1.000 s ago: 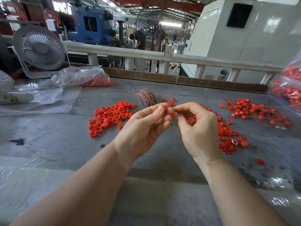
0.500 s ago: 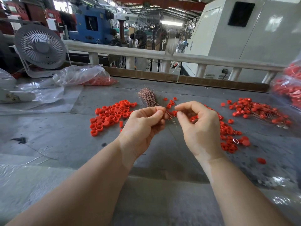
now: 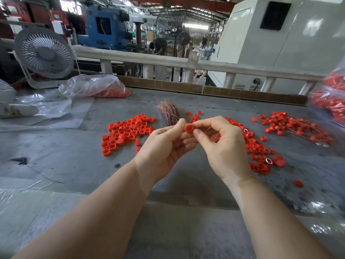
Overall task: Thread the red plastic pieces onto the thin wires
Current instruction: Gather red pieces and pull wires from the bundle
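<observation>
A small red plastic piece (image 3: 189,128) is pinched between the thumb and forefinger of my right hand (image 3: 224,146), above the grey table. The fingertips of my left hand (image 3: 164,146) are closed and press against the piece from the left. The thin wire they hold is barely visible. A bundle of thin copper wires (image 3: 168,113) lies fanned on the table just behind my hands. Loose red pieces form a pile on the left (image 3: 127,131) and another on the right (image 3: 257,146). Further right lies a heap of red pieces on wires (image 3: 295,128).
The grey table (image 3: 65,156) ends at a low board at the back. A white fan (image 3: 44,55) and a clear bag of red pieces (image 3: 97,86) stand at the back left. A second bag of red pieces (image 3: 330,98) sits at the right edge. Plastic sheeting (image 3: 37,113) covers the left.
My hands first drew slightly apart, then closed together again. The red piece now shows plainly between the fingertips, where earlier it was mostly hidden.
</observation>
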Motion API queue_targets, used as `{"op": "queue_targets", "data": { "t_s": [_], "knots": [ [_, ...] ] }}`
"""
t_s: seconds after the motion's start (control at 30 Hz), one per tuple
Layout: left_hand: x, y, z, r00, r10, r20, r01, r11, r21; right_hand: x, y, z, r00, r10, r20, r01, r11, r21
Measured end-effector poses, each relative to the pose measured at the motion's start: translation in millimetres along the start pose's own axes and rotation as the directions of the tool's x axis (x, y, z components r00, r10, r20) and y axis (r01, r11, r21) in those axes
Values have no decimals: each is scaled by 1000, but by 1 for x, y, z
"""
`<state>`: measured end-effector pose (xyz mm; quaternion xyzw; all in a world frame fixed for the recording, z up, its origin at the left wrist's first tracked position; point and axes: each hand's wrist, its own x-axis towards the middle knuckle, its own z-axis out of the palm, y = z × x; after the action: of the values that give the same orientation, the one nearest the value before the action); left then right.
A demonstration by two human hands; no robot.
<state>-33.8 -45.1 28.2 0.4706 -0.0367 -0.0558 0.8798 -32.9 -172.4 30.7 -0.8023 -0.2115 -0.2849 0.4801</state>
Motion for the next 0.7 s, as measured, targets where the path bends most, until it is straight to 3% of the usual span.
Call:
{"op": "queue_targets", "data": {
  "t_s": [0.3,0.7],
  "knots": [
    [-3,2,1,995,26,97,-23,999,-30,2,-2,-3,998,58,-32,-56,995,80],
    [-3,0,1,994,89,58,-89,996,6,1,-4,-2,999,38,-37,-34,994,99]
  ]
}}
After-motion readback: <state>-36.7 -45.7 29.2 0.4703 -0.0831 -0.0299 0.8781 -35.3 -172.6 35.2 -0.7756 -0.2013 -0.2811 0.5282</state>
